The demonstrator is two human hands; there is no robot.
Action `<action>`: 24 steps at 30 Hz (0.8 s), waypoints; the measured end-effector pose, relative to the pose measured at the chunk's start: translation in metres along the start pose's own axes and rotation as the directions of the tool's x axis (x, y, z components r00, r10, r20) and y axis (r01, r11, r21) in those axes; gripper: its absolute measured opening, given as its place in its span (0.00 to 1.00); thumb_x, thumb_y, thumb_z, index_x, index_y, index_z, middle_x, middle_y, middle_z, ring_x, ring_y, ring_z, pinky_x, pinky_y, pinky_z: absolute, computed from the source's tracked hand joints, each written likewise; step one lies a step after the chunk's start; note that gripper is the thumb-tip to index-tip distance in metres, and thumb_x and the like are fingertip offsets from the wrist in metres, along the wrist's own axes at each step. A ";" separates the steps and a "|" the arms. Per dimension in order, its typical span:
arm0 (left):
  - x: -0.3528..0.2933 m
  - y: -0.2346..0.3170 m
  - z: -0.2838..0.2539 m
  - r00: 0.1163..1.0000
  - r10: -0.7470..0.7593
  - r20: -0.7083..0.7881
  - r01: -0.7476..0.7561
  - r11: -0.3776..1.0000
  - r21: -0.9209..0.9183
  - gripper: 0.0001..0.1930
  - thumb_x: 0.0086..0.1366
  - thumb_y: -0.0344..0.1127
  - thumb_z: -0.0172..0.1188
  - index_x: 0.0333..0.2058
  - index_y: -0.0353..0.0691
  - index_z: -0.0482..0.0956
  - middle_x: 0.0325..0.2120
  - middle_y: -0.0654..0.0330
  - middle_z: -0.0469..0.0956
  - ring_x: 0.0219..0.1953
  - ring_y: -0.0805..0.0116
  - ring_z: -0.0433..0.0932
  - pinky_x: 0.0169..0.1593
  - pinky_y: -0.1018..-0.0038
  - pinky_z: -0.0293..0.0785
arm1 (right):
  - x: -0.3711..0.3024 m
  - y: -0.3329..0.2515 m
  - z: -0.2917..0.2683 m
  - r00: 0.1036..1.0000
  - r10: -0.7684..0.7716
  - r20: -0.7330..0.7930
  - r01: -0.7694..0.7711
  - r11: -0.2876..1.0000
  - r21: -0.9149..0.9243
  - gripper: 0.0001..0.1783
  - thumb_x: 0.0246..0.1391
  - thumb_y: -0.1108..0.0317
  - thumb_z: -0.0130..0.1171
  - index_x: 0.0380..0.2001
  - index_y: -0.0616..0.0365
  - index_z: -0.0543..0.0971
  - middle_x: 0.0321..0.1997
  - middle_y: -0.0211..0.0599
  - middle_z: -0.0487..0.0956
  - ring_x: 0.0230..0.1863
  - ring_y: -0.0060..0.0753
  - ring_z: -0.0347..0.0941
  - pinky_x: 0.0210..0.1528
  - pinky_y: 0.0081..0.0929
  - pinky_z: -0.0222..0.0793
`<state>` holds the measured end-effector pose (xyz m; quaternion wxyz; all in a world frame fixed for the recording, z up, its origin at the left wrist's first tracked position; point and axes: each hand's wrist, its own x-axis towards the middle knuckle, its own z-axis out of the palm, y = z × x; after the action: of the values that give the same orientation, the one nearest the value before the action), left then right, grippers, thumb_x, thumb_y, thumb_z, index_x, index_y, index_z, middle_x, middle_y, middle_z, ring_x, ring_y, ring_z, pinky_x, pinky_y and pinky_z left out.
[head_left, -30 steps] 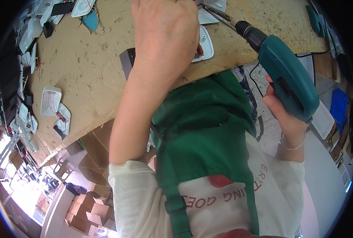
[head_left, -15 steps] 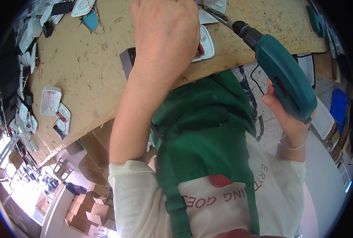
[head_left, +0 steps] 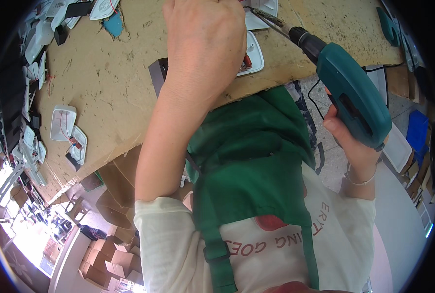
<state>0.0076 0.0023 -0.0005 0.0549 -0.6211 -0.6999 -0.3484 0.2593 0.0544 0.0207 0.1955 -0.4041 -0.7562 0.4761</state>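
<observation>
My right hand [head_left: 356, 141] is wrapped round the handle of a teal power drill [head_left: 352, 93] with a black chuck. Its long metal bit [head_left: 271, 20] points up and left, toward my left hand [head_left: 205, 49]. The bit's tip lies close to the fingers of that hand, which are hidden behind its back and cut off by the upper edge. Partly covered by my left hand is a white plastic housing [head_left: 255, 53] with a red part inside. Beyond the bit stands another white plastic piece [head_left: 261, 17]. A dark box-shaped part [head_left: 156, 75] lies beside my left wrist.
The worn brown tabletop [head_left: 115, 78] ends just in front of my green apron [head_left: 251, 146]. At left lies an opened white housing [head_left: 63, 124] with wires. Several white parts [head_left: 41, 36] crowd the far left. A black cord [head_left: 315, 100] hangs beside the drill; cardboard boxes [head_left: 103, 259] stand below.
The drill and my right hand have shifted very slightly right. My left hand stays almost in the same place.
</observation>
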 end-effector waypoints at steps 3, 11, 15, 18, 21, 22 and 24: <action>0.000 0.000 0.001 1.000 -0.023 -0.011 0.023 1.000 -0.019 0.02 0.52 0.21 0.53 0.24 0.29 0.74 0.38 0.50 0.74 0.39 0.48 0.72 0.44 0.60 0.68 | -0.001 0.001 0.002 1.000 -0.012 -0.024 0.013 0.999 0.040 0.18 0.40 0.71 0.76 0.35 0.63 0.81 0.27 0.32 0.81 0.28 0.22 0.76 0.32 0.19 0.73; 0.000 -0.001 0.003 0.999 -0.039 -0.020 0.038 0.999 -0.016 0.04 0.53 0.21 0.52 0.26 0.28 0.75 0.38 0.48 0.74 0.39 0.48 0.72 0.45 0.59 0.67 | -0.002 0.005 0.001 1.000 -0.012 -0.016 0.012 1.000 0.026 0.18 0.39 0.69 0.76 0.34 0.62 0.82 0.28 0.32 0.82 0.28 0.22 0.77 0.32 0.19 0.73; -0.001 -0.001 0.003 1.000 -0.011 -0.020 0.011 1.000 -0.004 0.04 0.53 0.20 0.52 0.27 0.27 0.76 0.37 0.48 0.74 0.39 0.47 0.72 0.45 0.59 0.67 | -0.001 0.006 0.002 0.997 -0.058 -0.060 0.056 0.998 -0.027 0.19 0.39 0.68 0.77 0.35 0.62 0.82 0.28 0.32 0.82 0.28 0.22 0.76 0.32 0.19 0.73; 0.000 -0.002 0.003 0.999 -0.017 -0.038 0.018 1.000 0.022 0.04 0.52 0.20 0.52 0.26 0.28 0.76 0.37 0.48 0.74 0.39 0.48 0.72 0.44 0.59 0.67 | -0.001 0.006 0.000 0.997 -0.054 -0.049 0.052 0.997 -0.052 0.19 0.39 0.67 0.77 0.35 0.62 0.81 0.28 0.32 0.82 0.28 0.22 0.76 0.32 0.19 0.73; -0.001 -0.004 0.003 1.000 0.003 -0.011 -0.003 1.000 0.016 0.03 0.52 0.20 0.53 0.26 0.28 0.75 0.37 0.48 0.74 0.39 0.48 0.72 0.44 0.59 0.67 | 0.001 0.005 -0.004 0.994 -0.096 0.055 0.099 0.993 -0.063 0.25 0.40 0.77 0.73 0.45 0.65 0.77 0.36 0.39 0.82 0.35 0.25 0.77 0.39 0.22 0.75; -0.001 -0.005 0.003 1.000 0.015 -0.017 -0.015 1.000 0.024 0.03 0.52 0.20 0.53 0.25 0.29 0.75 0.37 0.48 0.74 0.39 0.48 0.72 0.45 0.59 0.67 | 0.001 0.005 -0.005 0.991 -0.102 0.087 0.108 0.991 -0.075 0.28 0.40 0.80 0.72 0.48 0.66 0.76 0.39 0.41 0.82 0.37 0.26 0.78 0.41 0.23 0.76; -0.001 -0.005 0.004 0.999 0.029 -0.022 -0.028 0.999 0.032 0.03 0.51 0.21 0.53 0.25 0.29 0.75 0.37 0.49 0.74 0.39 0.49 0.72 0.45 0.60 0.67 | 0.002 0.005 -0.006 0.993 -0.087 0.081 0.093 0.993 -0.069 0.28 0.40 0.80 0.72 0.48 0.65 0.76 0.39 0.41 0.82 0.36 0.26 0.78 0.41 0.23 0.76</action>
<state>0.0047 0.0038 -0.0061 0.0776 -0.6260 -0.6958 -0.3434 0.2642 0.0600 0.0189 0.1725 -0.3577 -0.7975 0.4542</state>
